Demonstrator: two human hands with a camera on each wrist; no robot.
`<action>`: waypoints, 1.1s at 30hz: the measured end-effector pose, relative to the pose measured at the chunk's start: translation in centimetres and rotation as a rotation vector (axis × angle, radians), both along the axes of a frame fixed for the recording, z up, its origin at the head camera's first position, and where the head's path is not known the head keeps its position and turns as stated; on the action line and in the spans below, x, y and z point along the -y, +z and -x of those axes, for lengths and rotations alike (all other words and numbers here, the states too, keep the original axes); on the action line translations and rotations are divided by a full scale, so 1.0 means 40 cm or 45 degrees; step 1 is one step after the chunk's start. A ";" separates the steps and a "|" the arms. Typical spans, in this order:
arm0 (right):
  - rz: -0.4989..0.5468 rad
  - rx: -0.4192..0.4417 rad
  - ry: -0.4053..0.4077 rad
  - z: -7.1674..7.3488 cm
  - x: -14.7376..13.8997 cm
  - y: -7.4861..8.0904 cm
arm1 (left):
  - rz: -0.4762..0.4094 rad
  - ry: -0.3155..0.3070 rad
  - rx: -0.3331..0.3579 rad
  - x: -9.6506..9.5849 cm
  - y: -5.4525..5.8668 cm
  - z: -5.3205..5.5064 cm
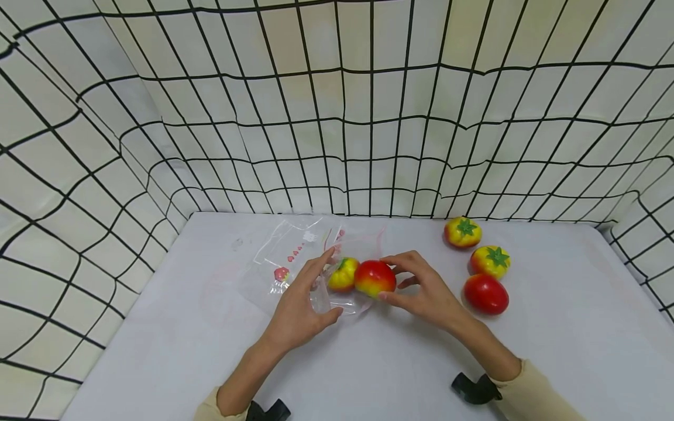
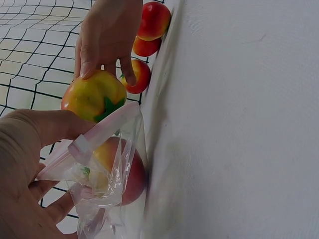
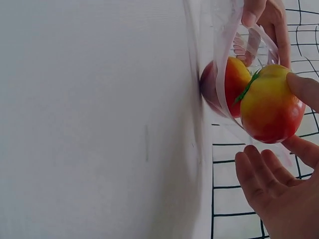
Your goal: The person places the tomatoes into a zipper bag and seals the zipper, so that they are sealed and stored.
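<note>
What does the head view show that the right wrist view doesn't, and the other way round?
Only the head view shows three loose tomatoes on the table, and the sleeves. Only the right wrist view shows the green leaves on the held tomato. Both show the right hand gripping that tomato, the left hand holding the clear bag, and a second tomato inside it.
</note>
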State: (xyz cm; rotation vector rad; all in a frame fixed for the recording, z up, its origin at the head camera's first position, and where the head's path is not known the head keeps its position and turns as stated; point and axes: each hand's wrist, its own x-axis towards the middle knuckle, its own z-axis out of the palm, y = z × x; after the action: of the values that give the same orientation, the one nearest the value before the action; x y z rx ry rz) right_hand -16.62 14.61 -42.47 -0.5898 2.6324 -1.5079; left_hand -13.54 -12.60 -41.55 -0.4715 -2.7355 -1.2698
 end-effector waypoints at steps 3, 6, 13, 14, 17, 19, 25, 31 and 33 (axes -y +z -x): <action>0.009 0.002 0.004 0.001 0.006 -0.005 | 0.003 0.001 0.007 -0.001 0.001 -0.001; 0.018 0.003 0.011 0.002 0.012 -0.008 | 0.005 -0.002 0.016 -0.001 0.003 -0.001; 0.036 0.016 0.039 0.001 0.025 -0.017 | 0.011 -0.015 0.008 0.000 0.005 0.001; 0.037 0.019 0.046 0.000 0.026 -0.019 | 0.012 -0.017 0.005 0.000 0.005 0.000; 0.038 0.037 0.059 -0.002 0.033 -0.021 | 0.010 -0.020 0.001 0.000 0.006 -0.001; 0.033 0.042 0.058 -0.003 0.038 -0.022 | 0.004 -0.024 0.000 0.000 0.006 -0.003; 0.021 0.028 0.022 -0.006 0.053 -0.018 | -0.013 -0.039 -0.002 -0.001 0.007 -0.005; 0.023 0.047 -0.060 -0.004 0.065 -0.013 | -0.015 -0.038 0.007 -0.003 0.008 -0.007; 0.045 0.060 -0.091 -0.002 0.069 -0.013 | -0.015 -0.033 0.002 -0.004 0.008 -0.008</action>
State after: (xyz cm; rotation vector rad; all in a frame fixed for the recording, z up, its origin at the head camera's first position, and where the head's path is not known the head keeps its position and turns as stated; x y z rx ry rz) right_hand -16.52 11.85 -42.99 -0.4610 2.6240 -1.5699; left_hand -13.23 -12.44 -41.22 -0.5072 -2.7304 -1.2913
